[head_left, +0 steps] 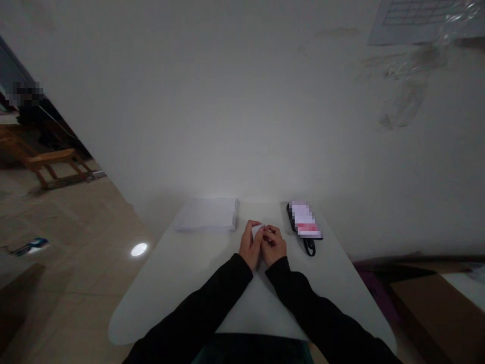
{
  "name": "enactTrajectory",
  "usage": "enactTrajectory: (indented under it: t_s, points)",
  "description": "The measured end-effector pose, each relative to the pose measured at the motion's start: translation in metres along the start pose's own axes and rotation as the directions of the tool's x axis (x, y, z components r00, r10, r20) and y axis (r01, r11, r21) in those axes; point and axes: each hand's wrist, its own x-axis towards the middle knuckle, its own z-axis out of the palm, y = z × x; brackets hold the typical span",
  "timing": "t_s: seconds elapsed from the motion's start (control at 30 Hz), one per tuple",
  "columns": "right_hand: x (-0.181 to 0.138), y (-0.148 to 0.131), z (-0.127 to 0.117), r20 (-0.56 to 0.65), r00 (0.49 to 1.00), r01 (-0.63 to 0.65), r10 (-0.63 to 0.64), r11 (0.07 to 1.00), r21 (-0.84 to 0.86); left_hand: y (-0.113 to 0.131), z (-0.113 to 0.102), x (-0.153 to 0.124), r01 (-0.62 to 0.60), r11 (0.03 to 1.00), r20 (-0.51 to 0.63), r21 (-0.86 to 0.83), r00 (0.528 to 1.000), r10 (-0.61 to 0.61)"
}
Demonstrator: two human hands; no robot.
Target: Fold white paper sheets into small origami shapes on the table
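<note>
Close together over the middle of the white table [178,283], both my hands work on one small piece of folded white paper [256,230]. My left hand [250,245] is closed around its left side, thumb and fingers gripping it. My right hand [273,243] pinches the paper from the right, its fingers bent. Much of the paper is hidden behind the fingers. A stack of white paper sheets [207,213] lies to the left of my hands, near the wall.
A phone [305,220] with a blurred screen lies right of my hands, with a black cord loop [309,246] beside it. The wall [257,126] rises behind the table. Cardboard [435,308] stands at the right; a wooden chair [53,159] and a person [30,106] are far left.
</note>
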Motion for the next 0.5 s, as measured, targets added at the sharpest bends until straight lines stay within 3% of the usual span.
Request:
enactTrajectory:
  t_s: [0.37,0.5]
  points:
    - [0.002,-0.003,-0.002,0.026,1.0,0.006,-0.005,0.999,-0.036,0.004,-0.001,-0.001,0.021,0.999,0.047,-0.035,0.999,-0.019]
    - [-0.001,-0.013,-0.003,0.039,0.997,0.066,-0.06,0.986,-0.151,0.001,-0.003,0.005,0.078,0.975,-0.002,-0.21,0.997,-0.081]
